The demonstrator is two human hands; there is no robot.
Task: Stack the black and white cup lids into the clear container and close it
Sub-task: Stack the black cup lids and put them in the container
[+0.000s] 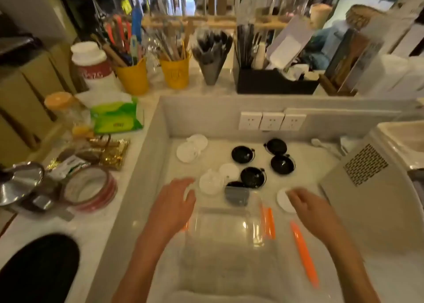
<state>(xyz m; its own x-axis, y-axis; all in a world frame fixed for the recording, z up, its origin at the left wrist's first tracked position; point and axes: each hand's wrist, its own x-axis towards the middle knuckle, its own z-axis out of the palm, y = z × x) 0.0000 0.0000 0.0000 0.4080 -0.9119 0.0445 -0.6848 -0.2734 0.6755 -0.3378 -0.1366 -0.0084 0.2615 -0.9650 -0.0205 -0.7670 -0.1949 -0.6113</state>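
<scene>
The clear container (pixel 227 229) sits open, no lids visible inside. Black lids (pixel 252 176) and white lids (pixel 211 182) lie beyond it on the table (pixel 298 151). Left hand (pixel 174 206) spread, holding nothing; right hand (pixel 307 208) loosely open on a white lid (pixel 283 200).

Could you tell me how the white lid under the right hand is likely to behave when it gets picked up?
The white lid looks like thin moulded plastic, so it is probably very light and a little flexible. It lies flat on the smooth white counter, so it may slide rather than lift when the right hand presses its edge. Being a flat disc, it seems unlikely to roll.
</scene>
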